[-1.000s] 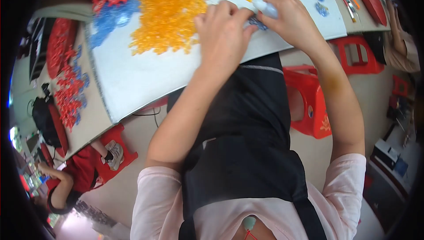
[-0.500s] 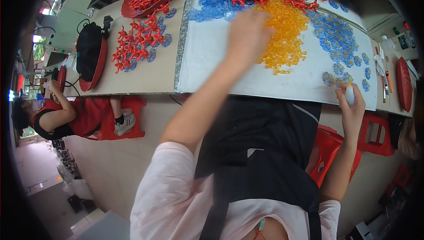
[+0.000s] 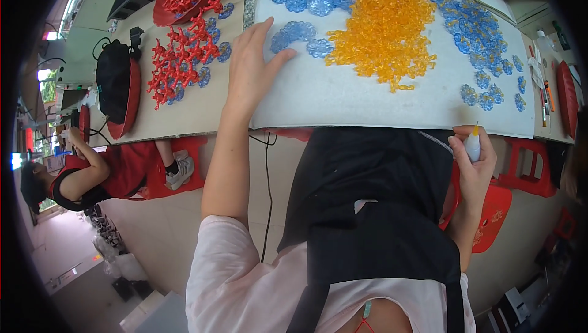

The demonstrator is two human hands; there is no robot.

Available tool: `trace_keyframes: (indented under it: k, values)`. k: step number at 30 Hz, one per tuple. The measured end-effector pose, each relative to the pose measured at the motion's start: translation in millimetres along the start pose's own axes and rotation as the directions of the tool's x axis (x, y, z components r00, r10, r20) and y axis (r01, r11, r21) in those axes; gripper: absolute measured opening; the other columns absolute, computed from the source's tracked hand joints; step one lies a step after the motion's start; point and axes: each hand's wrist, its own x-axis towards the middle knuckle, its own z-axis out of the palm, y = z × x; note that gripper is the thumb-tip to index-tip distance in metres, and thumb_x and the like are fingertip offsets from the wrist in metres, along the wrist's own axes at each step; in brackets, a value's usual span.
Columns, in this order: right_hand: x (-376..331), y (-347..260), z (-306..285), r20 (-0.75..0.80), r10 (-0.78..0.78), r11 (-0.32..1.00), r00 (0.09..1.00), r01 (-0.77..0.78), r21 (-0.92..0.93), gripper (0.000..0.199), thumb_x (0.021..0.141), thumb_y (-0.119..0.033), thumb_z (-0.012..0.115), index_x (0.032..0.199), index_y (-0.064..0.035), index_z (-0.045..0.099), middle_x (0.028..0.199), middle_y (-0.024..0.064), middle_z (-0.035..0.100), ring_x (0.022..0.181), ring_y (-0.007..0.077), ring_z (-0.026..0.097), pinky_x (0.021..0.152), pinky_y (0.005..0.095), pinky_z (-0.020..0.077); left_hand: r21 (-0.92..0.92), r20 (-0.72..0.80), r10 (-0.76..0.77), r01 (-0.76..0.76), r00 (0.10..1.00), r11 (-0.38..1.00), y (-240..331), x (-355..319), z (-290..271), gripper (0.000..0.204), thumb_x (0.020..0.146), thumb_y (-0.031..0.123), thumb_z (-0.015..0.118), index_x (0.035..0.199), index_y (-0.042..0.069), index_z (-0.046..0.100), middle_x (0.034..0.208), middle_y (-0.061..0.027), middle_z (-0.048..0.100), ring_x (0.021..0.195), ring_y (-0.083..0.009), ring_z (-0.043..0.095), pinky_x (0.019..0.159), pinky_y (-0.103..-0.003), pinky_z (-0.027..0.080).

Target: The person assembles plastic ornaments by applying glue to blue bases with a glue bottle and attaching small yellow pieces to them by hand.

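My left hand (image 3: 250, 71) lies at the left edge of the white sheet (image 3: 318, 100), fingers stretched out and thumb apart, holding nothing. Just right of its thumb are a few translucent blue flower-shaped pieces (image 3: 294, 34). My right hand (image 3: 476, 161) is closed round a small white glue bottle (image 3: 472, 146) with a yellow nozzle pointing up, at the table's front edge. A heap of translucent yellow pieces (image 3: 392, 33) covers the middle of the sheet. Blue pieces with yellowish centres (image 3: 474, 30) spread over its right side.
Red branching figures (image 3: 180, 57) lie on blue pieces at the left, below a heaped red tray (image 3: 160, 11). Beyond them is a black bag (image 3: 115, 82). Brushes (image 3: 545, 97) and a red tray (image 3: 566, 97) are at the right. A co-worker (image 3: 92, 170) sits far left.
My left hand has moved from the yellow heap to the sheet's left edge. Several blue pieces now lie apart from the back pile. My right hand has drawn back slightly with the glue bottle.
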Motion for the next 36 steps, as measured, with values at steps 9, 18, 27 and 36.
trace_keyframes:
  k: [9, 18, 27, 36]
  values:
    - [-5.9, 0.8, 10.5, 0.044, 0.016, 1.0, 0.999, -0.017, 0.018, 0.013, 0.078, -0.004, 0.067, 0.088, -0.0011, 0.06, 0.076, 0.0024, 0.058, 0.073, 0.0084, 0.053, 0.067, 0.0216, 0.041, 0.051, -0.015, -0.069, 0.07, 0.997, 0.996, 9.8, -12.9, -2.9, 0.039, 0.069, 0.019, 0.075, 0.105, 0.008, 0.062, 0.09, -0.0076, 0.06, 0.082, -0.0218, 0.055, 0.075, -0.032, 0.043]
    - [-7.9, -3.3, 18.9, 0.083, 0.006, 1.0, 0.996, -0.006, 0.002, 0.013, 0.077, -0.003, 0.067, 0.088, -0.0008, 0.06, 0.078, 0.0022, 0.061, 0.072, 0.0075, 0.053, 0.066, 0.0203, 0.0412, -0.127, -0.014, 0.162, -0.163, 0.987, 0.978, 60.6, -44.4, 11.2, 0.042, 0.068, 0.014, 0.075, 0.107, 0.008, 0.062, 0.094, -0.0069, 0.063, 0.082, -0.0205, 0.058, 0.075, -0.03, 0.042]
    - [-14.7, -3.6, 22.8, 0.074, -0.032, 0.999, 0.997, 0.035, -0.036, 0.013, 0.076, -0.007, 0.069, 0.086, -0.0032, 0.062, 0.074, 0.0022, 0.061, 0.07, 0.0083, 0.056, 0.066, 0.0218, 0.0428, -0.325, 0.072, 0.312, -0.273, 0.947, 0.905, 82.8, -50.4, 30.5, 0.046, 0.066, 0.016, 0.075, 0.109, 0.009, 0.06, 0.096, -0.0065, 0.06, 0.091, -0.0228, 0.054, 0.079, -0.033, 0.036]
    - [-10.7, 12.5, 29.8, 0.141, -0.219, 0.897, 0.966, 0.142, 0.419, 0.038, 0.078, 0.004, 0.056, 0.113, -0.0012, 0.041, 0.103, 0.0092, 0.047, 0.08, 0.0132, 0.051, 0.07, 0.0238, 0.0428, -0.196, 0.144, 0.135, -0.106, 0.98, 0.975, 82.2, -58.8, 24.0, 0.04, 0.066, 0.025, 0.077, 0.101, 0.013, 0.064, 0.1, -0.0034, 0.054, 0.095, -0.021, 0.048, 0.083, -0.033, 0.031]
